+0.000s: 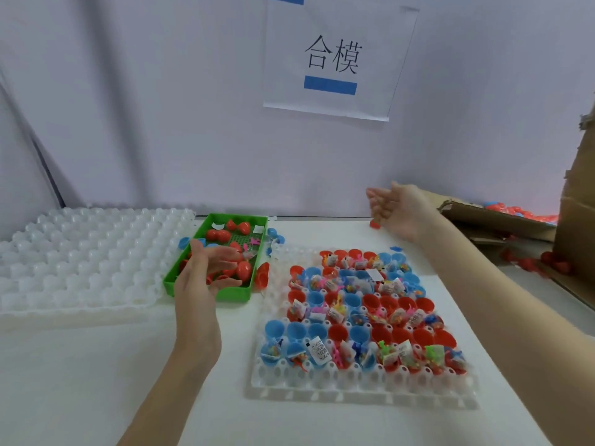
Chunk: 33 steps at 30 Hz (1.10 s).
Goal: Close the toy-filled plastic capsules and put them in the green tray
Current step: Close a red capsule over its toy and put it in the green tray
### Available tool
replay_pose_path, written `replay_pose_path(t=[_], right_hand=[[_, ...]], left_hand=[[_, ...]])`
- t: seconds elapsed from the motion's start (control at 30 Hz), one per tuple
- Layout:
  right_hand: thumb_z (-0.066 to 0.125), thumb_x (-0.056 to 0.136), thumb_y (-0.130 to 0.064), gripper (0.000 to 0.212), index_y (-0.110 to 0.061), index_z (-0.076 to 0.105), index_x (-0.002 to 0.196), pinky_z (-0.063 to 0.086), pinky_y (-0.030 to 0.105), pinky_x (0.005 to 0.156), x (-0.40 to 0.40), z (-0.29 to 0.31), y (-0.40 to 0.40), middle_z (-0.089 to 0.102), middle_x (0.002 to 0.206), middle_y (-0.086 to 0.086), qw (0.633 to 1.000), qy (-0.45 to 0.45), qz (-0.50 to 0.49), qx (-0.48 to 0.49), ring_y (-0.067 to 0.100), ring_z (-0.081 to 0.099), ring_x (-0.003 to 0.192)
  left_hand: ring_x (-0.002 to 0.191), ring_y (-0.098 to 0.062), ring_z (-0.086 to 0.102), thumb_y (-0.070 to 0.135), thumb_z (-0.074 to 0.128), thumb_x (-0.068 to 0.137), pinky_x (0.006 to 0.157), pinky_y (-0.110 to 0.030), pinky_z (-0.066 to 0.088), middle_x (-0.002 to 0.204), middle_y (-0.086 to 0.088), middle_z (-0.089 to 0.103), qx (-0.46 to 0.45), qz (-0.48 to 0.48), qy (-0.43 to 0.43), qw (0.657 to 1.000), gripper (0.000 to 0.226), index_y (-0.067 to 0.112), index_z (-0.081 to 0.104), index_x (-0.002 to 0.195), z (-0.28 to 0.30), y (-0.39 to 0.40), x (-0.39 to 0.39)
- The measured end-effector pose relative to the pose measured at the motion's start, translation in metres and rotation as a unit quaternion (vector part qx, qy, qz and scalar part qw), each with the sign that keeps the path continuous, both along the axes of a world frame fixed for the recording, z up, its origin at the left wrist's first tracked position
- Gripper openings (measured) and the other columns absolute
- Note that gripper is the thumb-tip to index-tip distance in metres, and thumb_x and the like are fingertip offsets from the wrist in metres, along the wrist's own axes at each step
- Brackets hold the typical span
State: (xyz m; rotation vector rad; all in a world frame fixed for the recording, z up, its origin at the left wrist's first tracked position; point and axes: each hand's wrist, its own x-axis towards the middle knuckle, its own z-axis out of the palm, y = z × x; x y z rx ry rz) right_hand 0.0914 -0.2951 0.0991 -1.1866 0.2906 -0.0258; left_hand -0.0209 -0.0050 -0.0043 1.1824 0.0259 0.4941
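Both hands empty: left [201, 278] loosely spread over green tray [206, 292], right [394, 207] raised, relaxed.

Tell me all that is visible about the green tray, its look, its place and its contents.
The green tray is a shallow rectangular box of bright plastic with low walls and a dotted floor. It lies flat on the white table, beside the empty white holder. Inside lie red capsules, some closed, and small toys. The left hand hovers over its near end; contact cannot be told.
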Motion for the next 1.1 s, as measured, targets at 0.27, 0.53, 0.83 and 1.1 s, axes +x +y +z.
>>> replay_pose_path(t=[0.27, 0.53, 0.83, 1.1], right_hand=[[0.062, 0.099, -0.009, 0.022, -0.012, 0.076, 0.115, 0.048, 0.018, 0.078, 0.001, -0.062, 0.041, 0.071, 0.12, 0.008, 0.665, -0.11, 0.172, -0.718, 0.016, 0.063, 0.09], [0.07, 0.096, -0.016, 0.013, -0.013, 0.077, 0.106, 0.053, 0.023, 0.079, 0.029, -0.068, 0.035, 0.073, 0.112, 0.008, 0.659, -0.118, 0.169, -0.723, 0.012, 0.062, 0.083], [0.071, 0.094, -0.017, 0.016, -0.011, 0.079, 0.107, 0.049, 0.014, 0.068, 0.041, -0.073, 0.036, 0.076, 0.108, 0.009, 0.644, -0.118, 0.192, -0.731, 0.013, 0.064, 0.081], [0.068, 0.096, -0.019, 0.012, -0.011, 0.077, 0.099, 0.044, 0.016, 0.062, 0.018, -0.038, 0.054, 0.071, 0.095, 0.001, 0.703, -0.137, 0.173, -0.676, 0.013, 0.061, 0.08]], left_hand=[[0.077, -0.015, 0.067, 0.048, 0.045, 0.107, 0.072, -0.033, 0.051, 0.082, -0.006, 0.075, 0.032, -0.001, 0.033, 0.999, 0.056, 0.024, 0.078, 0.068, 0.0, -0.003, -0.002], [0.072, -0.015, 0.066, 0.055, 0.045, 0.101, 0.069, -0.032, 0.052, 0.076, -0.005, 0.073, 0.044, -0.015, 0.038, 0.998, 0.056, 0.023, 0.076, 0.065, 0.002, -0.004, -0.004], [0.067, -0.005, 0.065, 0.05, 0.043, 0.102, 0.061, -0.018, 0.052, 0.074, 0.0, 0.074, 0.146, -0.03, 0.023, 0.988, 0.054, 0.011, 0.072, 0.076, -0.001, -0.007, -0.005], [0.093, -0.007, 0.062, 0.026, 0.084, 0.088, 0.078, -0.016, 0.055, 0.122, 0.009, 0.048, 0.419, 0.032, -0.055, 0.906, 0.044, 0.028, 0.059, 0.124, -0.011, -0.016, -0.004]])
